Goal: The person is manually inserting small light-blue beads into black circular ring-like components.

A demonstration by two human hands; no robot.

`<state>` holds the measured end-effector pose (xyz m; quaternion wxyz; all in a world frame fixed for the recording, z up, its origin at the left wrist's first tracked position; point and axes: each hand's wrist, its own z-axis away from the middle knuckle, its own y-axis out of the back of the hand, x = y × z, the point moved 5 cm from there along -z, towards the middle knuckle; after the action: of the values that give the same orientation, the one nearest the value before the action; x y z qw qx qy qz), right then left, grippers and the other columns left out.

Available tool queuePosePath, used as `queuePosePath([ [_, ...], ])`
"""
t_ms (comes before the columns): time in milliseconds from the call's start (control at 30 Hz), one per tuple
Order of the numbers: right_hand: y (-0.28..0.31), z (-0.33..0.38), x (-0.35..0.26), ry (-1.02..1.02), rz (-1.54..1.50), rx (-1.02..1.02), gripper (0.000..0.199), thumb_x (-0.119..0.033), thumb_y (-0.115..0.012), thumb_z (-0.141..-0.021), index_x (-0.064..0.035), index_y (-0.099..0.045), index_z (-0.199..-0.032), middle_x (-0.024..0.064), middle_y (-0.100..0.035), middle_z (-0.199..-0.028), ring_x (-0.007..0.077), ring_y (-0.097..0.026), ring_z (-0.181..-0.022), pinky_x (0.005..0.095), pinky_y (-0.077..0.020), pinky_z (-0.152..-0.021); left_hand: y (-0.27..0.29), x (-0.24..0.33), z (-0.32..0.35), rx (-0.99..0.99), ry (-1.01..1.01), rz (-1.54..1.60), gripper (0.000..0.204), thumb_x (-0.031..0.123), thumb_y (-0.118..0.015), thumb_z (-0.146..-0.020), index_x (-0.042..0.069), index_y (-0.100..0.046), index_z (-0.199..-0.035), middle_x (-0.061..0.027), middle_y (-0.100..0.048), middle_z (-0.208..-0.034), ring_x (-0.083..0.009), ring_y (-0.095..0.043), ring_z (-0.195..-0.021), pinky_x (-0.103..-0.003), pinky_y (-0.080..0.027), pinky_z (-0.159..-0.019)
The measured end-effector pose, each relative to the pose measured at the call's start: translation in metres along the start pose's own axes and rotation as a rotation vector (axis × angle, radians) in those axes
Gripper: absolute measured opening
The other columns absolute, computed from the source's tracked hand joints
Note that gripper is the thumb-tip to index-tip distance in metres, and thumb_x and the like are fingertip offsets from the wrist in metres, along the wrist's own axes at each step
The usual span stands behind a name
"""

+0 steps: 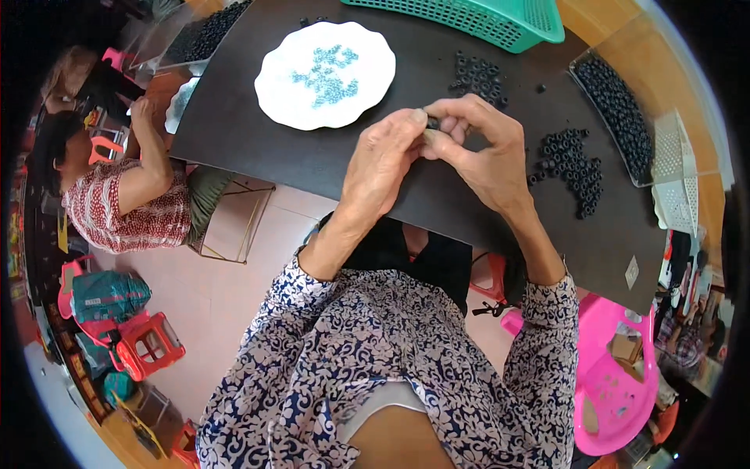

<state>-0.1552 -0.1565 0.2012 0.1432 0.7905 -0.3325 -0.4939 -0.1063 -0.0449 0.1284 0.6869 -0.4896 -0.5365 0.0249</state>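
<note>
My left hand point(379, 156) and my right hand point(488, 156) meet above the near part of the dark table point(312, 160). Thumbs and fingertips of both are pinched together around a small black ring point(433, 123), mostly hidden by the fingers. Just beyond my left hand, a white scalloped plate point(281, 86) carries a cluster of small clear bluish rings point(328, 76). One loose group of black rings point(478, 76) lies past my right hand. A larger heap of them point(574, 164) spreads to the right of it.
A green basket point(500, 27) stands at the far edge. A clear bin of black rings point(617, 109) and a white perforated basket point(678, 172) are at the right. Another person point(129, 191) sits at the left. A pink plastic chair point(617, 383) stands at the lower right.
</note>
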Motion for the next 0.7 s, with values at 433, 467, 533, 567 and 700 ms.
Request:
queuePosePath([
  [433, -0.009, 0.004, -0.004, -0.084, -0.155, -0.207, 0.015, 0.006, -0.067, -0.079, 0.0030, -0.066, -0.094, -0.0006, -0.055, -0.078, 0.0061, -0.049, -0.069, 0.0195, -0.0394, -0.064, 0.013, -0.007, 0.015, -0.116, 0.102, 0.204, 0.024, 0.020, -0.058, -0.096, -0.003, -0.062, -0.102, -0.0064, -0.063, -0.092, -0.0114, -0.060, -0.084, -0.025, -0.050, -0.078],
  [467, -0.011, 0.003, -0.004, -0.081, -0.142, -0.246, 0.013, 0.005, -0.066, -0.080, 0.0030, -0.066, -0.093, -0.0004, -0.056, -0.078, 0.0061, -0.050, -0.070, 0.0196, -0.0397, -0.063, 0.017, -0.010, 0.016, -0.120, 0.115, 0.158, 0.026, 0.020, -0.057, -0.096, -0.005, -0.061, -0.104, -0.0076, -0.063, -0.094, -0.0123, -0.059, -0.085, -0.026, -0.049, -0.079],
  [533, -0.013, -0.007, -0.004, -0.134, -0.132, -0.252, 0.010, 0.003, -0.065, -0.082, 0.0031, -0.066, -0.092, 0.0000, -0.057, -0.078, 0.0058, -0.050, -0.070, 0.0196, -0.0398, -0.062, 0.020, -0.011, 0.019, -0.121, 0.125, 0.119, 0.028, 0.019, -0.057, -0.096, -0.007, -0.060, -0.107, -0.0088, -0.062, -0.095, -0.0132, -0.059, -0.085, -0.026, -0.049, -0.080],
  [567, -0.015, -0.013, -0.001, -0.186, -0.128, -0.252, 0.008, 0.002, -0.064, -0.084, 0.0031, -0.067, -0.091, 0.0004, -0.059, -0.078, 0.0054, -0.050, -0.069, 0.0196, -0.0400, -0.061, 0.021, -0.011, 0.020, -0.098, 0.126, 0.027, 0.027, 0.018, -0.057, -0.096, -0.006, -0.060, -0.107, -0.0085, -0.063, -0.094, -0.0128, -0.059, -0.084, -0.026, -0.049, -0.080],
  [700, -0.034, -0.069, 0.001, -0.001, 0.138, -0.265, 0.008, -0.001, -0.062, -0.085, 0.0009, -0.068, -0.092, 0.0000, -0.061, -0.077, 0.0040, -0.049, -0.064, 0.0186, -0.0393, -0.058, 0.025, -0.008, 0.022, -0.030, 0.103, -0.208, 0.023, 0.015, -0.055, -0.096, -0.004, -0.061, -0.106, -0.0069, -0.064, -0.091, -0.0112, -0.059, -0.083, -0.024, -0.048, -0.079],
])
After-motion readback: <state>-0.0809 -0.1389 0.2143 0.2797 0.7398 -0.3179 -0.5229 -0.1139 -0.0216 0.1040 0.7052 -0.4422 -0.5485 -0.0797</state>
